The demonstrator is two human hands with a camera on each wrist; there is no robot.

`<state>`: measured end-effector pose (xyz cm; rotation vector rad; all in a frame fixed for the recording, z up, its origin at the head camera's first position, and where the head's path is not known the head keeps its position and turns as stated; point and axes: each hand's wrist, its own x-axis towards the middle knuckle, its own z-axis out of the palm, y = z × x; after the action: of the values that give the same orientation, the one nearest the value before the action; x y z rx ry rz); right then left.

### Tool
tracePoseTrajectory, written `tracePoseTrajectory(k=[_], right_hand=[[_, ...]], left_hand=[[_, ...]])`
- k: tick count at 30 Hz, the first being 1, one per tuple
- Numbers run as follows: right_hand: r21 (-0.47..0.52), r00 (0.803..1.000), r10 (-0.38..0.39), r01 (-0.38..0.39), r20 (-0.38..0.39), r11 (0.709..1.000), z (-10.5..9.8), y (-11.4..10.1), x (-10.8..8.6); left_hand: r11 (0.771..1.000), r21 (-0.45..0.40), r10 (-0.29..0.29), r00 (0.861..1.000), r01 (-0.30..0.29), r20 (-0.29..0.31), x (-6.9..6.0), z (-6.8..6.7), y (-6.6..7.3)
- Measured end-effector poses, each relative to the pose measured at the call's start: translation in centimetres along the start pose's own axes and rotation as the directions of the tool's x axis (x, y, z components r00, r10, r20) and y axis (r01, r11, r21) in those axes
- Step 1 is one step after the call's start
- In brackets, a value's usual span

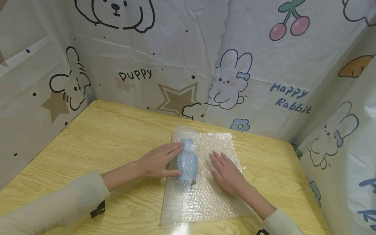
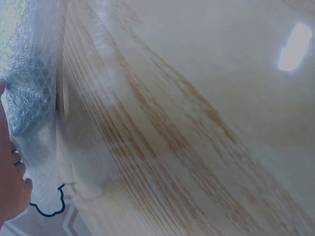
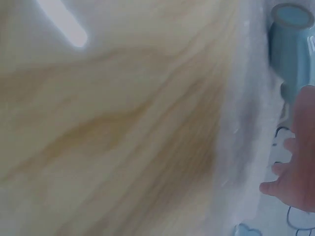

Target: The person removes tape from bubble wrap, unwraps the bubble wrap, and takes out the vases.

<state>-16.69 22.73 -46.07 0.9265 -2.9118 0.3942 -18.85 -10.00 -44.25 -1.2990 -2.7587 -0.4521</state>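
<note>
A light blue vase [image 1: 189, 163] lies on its side on a sheet of bubble wrap [image 1: 214, 202], its neck toward the back wall. A flap of the wrap covers its left part. My left hand [image 1: 161, 160] rests against the wrapped left side, fingers extended and thumb near the lower body. To the right, my right hand [image 1: 227, 173] is over the flat part of the sheet, fingers extended, apart from the vase. In the right wrist view the vase's round base [image 3: 292, 15] shows uncovered; the left wrist view shows the wrap [image 2: 32, 88] over it.
The wood-grain table [image 1: 117, 130] lies under the sheet. A cloth wall [image 1: 176, 42] with printed animals and stars stands behind it and along both sides.
</note>
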Motion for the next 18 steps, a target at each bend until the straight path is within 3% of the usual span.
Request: tracePoseTrajectory(k=[8, 18], right_hand=[[-0.008, 0.992, 0.054, -0.053, 0.113, 0.999, 0.3, 1.3, -2.6], [-0.029, 0.990, 0.048, -0.045, 0.132, 0.999, 0.9, 1.2, -3.2]], left_hand=[[1.000, -0.007, 0.015, 1.000, -0.015, -0.005, 0.0, -0.1, 0.1], [0.996, -0.003, 0.088, 0.995, -0.088, -0.057, 0.0, 0.0, -0.1]])
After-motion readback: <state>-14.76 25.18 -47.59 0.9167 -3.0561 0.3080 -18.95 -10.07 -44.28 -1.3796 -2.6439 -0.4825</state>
